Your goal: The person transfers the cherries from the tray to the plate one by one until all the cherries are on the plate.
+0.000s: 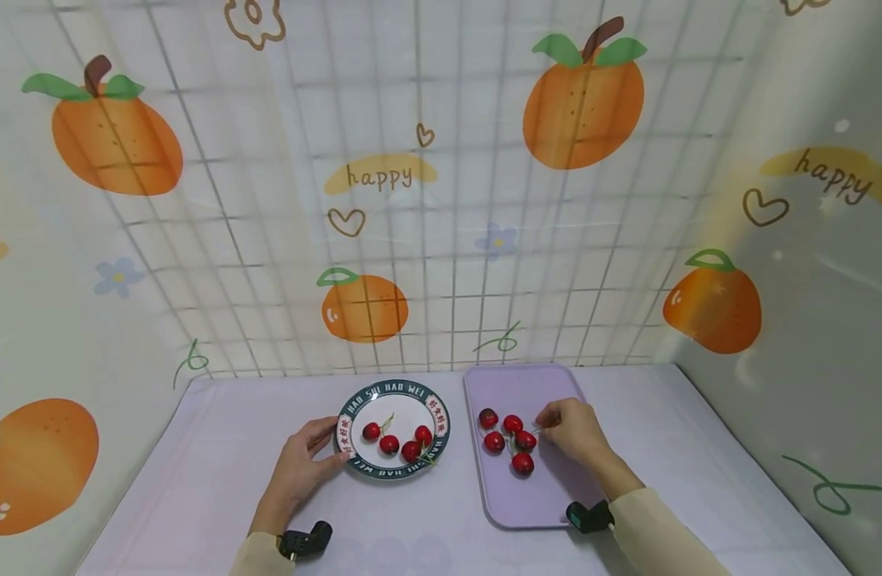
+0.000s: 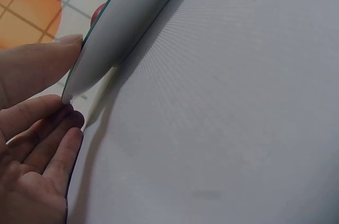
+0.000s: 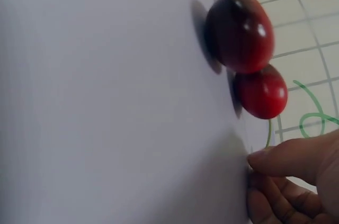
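The left hand point(image 1: 295, 474) pinches a plate point(image 1: 390, 473) by its rim. The right hand point(image 1: 578, 434) pinches a cherry point(image 1: 525, 441) stem over a lilac tray point(image 1: 531, 504).

The right wrist view is dim, with glints on the cherries point(image 3: 235, 36).
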Action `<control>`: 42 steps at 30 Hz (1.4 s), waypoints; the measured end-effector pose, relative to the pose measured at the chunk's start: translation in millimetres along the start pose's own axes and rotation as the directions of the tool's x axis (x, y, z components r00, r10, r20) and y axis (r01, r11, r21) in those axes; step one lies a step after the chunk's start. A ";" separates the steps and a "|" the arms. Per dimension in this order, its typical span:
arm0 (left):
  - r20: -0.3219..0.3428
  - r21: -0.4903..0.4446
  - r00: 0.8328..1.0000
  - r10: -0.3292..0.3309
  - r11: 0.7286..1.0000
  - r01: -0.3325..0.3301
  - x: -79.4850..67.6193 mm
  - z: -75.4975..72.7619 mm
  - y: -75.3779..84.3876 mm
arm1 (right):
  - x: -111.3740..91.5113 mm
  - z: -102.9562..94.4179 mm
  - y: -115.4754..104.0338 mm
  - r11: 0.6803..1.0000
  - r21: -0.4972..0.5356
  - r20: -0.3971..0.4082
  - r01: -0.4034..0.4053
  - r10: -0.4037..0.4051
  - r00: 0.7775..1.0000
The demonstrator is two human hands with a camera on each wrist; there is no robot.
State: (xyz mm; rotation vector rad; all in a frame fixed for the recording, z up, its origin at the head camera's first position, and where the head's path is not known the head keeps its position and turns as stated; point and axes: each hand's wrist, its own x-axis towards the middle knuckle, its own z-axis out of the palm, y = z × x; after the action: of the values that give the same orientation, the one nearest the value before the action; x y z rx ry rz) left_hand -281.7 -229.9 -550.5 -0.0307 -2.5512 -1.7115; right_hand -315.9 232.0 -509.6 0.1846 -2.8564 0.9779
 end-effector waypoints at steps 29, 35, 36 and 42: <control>0.010 -0.061 0.997 0.074 0.995 -0.073 3.0 1.1 -4.2 | -5.7 -6.6 -2.3 0.999 -0.047 0.022 0.015 -0.014 1.000; 0.013 -0.035 0.998 0.062 0.997 -0.062 0.7 0.5 -3.1 | -6.5 -8.6 -2.3 0.999 -0.028 0.024 0.035 -0.034 0.999; 0.011 -0.032 0.998 0.060 0.998 -0.060 0.3 0.3 -3.1 | -6.4 -9.4 -2.9 0.999 -0.023 0.027 0.036 -0.035 0.999; 0.000 -0.026 0.998 0.064 0.998 -0.064 0.4 -0.5 -4.7 | -5.4 -15.0 -8.2 0.999 0.000 0.018 0.053 -0.053 0.998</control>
State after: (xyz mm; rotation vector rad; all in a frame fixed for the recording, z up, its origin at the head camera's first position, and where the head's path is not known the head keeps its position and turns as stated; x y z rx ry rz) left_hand -282.4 -232.2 -554.6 -0.1138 -2.5001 -1.7214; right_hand -308.2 235.3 -493.7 0.2686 -2.8526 0.9709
